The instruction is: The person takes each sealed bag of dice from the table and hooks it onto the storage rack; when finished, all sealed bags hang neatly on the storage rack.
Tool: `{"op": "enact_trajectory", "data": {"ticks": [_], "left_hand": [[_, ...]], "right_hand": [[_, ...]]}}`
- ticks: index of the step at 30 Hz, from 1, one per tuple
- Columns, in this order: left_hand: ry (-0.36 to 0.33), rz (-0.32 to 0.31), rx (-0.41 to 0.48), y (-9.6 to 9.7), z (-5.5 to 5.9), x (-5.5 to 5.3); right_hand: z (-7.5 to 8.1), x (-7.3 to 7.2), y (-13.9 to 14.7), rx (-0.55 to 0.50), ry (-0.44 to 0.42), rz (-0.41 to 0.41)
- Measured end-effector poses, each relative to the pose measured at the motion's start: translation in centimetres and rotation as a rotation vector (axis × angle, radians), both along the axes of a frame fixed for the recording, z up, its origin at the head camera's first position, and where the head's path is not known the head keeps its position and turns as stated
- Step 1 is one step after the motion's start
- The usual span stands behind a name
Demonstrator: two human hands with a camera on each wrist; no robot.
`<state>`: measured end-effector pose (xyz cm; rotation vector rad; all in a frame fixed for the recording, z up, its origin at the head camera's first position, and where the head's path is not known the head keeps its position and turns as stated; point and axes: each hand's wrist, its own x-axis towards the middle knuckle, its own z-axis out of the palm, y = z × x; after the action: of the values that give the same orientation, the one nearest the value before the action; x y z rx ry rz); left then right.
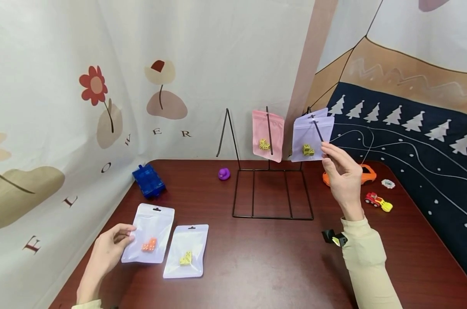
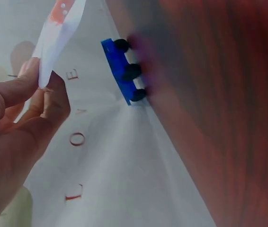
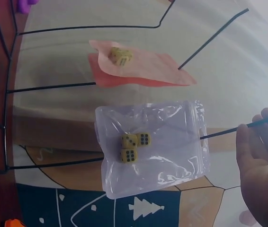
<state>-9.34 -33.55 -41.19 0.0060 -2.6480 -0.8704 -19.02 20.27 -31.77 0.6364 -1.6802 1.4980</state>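
My left hand (image 1: 104, 251) pinches the left edge of a pale lilac zip bag (image 1: 152, 225) with orange dice (image 1: 149, 245) inside. In the left wrist view, thumb and fingers close on the edge of that bag (image 2: 63, 42). On the table beside it lies another lilac bag (image 1: 192, 240) with yellow dice. My right hand (image 1: 343, 176) pinches the outer end of the right hook (image 3: 219, 134) of a black wire rack (image 1: 273, 218). Lilac bags (image 1: 301, 133) hang on that hook, the front one holding yellow dice (image 3: 129, 142). A pink bag (image 1: 258, 128) hangs on the middle hook.
The left hook (image 1: 222, 128) carries no bag. A blue toy (image 1: 149, 181) sits at the table's back left corner, and a purple duck (image 1: 224, 174) left of the rack. Right of it are an orange toy car (image 1: 368, 175), a red and yellow toy vehicle (image 1: 378, 201) and a white token (image 1: 388, 183).
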Motion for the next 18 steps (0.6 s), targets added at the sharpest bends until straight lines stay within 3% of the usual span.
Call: {"op": "enact_trajectory", "data": {"ticks": [5, 11, 18], "left_hand": [[0.061, -0.024, 0.029, 1.0, 0.6, -0.4], [0.037, -0.042, 0.11, 2.8, 2.1, -0.9], [0.078, -0.154, 0.202, 7.0, 4.6, -1.8]], "right_hand": [[-0.1, 0.0, 0.0, 0.028, 0.001, 0.018], [0.0, 0.0, -0.1, 0.034, 0.0, 0.002], [0.2, 0.1, 0.0, 0.027, 0.012, -0.018]]}}
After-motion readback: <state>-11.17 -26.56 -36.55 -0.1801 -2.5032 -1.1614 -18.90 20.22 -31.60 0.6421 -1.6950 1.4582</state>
